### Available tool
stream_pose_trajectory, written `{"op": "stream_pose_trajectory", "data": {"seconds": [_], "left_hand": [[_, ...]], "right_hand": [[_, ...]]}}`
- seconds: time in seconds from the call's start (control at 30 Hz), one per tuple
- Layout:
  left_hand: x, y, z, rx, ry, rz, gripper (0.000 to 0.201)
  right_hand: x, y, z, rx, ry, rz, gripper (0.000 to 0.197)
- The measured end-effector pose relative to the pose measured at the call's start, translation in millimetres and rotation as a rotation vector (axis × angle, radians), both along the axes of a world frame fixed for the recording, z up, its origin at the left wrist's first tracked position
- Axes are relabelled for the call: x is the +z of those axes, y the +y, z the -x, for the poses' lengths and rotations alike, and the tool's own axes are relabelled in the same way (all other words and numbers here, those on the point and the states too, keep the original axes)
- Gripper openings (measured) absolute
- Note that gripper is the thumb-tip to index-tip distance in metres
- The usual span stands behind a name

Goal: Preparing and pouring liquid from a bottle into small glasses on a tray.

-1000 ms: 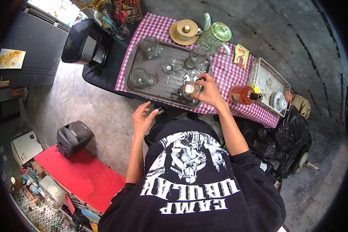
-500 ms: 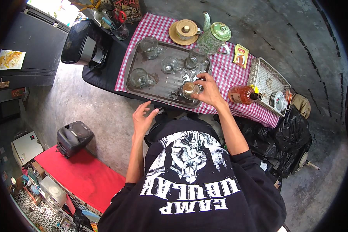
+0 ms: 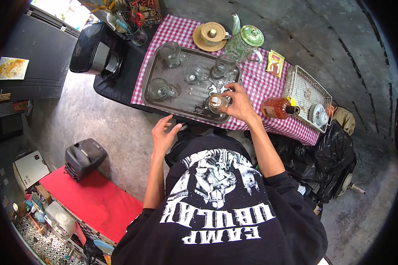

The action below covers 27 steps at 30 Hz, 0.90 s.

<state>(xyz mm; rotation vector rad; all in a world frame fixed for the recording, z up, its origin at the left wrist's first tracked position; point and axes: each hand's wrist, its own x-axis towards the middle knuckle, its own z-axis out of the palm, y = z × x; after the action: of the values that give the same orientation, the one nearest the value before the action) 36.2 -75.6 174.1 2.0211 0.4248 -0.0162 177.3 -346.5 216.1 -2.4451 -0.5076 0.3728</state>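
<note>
Between the thumb and fingers of my right hand [image 3: 240,106] is a small clear glass vessel [image 3: 216,102] with a pale and brownish surface. It is over the near right corner of a dark brown tray [image 3: 185,104], with wet glass or metal glinting just beside it; whether it touches the tray I cannot tell. Several clear glass mugs stand on the tray: one mug [image 3: 159,89] near left, one mug [image 3: 170,54] far left, one mug [image 3: 193,74] in the middle, one mug [image 3: 223,66] far right. My left hand [image 3: 164,136] hovers before the tray's near edge, fingers apart, holding nothing.
Behind the tray stand a lidded cup [image 3: 212,34] on a saucer and a green teapot [image 3: 247,44]. At right are a yellow sachet [image 3: 275,64], an amber bottle [image 3: 275,108] and a wire basket [image 3: 307,88]. A black coffee maker [image 3: 95,48] stands left.
The surface in the small glass vessel looks paler than half a second ago, when it was brown. Both hands have stayed in nearly the same place.
</note>
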Motion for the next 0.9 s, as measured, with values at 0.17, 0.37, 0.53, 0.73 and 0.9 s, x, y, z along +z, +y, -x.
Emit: {"op": "stream_pose_trajectory", "data": {"seconds": [0.17,0.37,0.53,0.73,0.9], "left_hand": [[-0.8,0.1,0.2,-0.004,0.000,-0.001,0.051],[-2.2,0.4,1.8,-0.004,-0.005,-0.002,0.050],[-1.5,1.3,2.1,0.006,0.000,0.004,0.050],[-1.9,2.3,2.9,0.010,0.010,-0.001,0.050],[-2.4,3.2,3.0,0.010,0.012,0.007,0.051]], "right_hand": [[-0.4,-0.1,0.1,0.002,-0.005,-0.001,0.050],[2.5,0.5,0.0,0.003,0.011,-0.005,0.050],[2.8,0.8,-0.1,0.002,0.020,0.010,0.050],[3.4,2.0,-0.3,0.006,0.020,0.016,0.050],[2.6,1.9,-0.4,0.004,0.022,0.017,0.049]]}}
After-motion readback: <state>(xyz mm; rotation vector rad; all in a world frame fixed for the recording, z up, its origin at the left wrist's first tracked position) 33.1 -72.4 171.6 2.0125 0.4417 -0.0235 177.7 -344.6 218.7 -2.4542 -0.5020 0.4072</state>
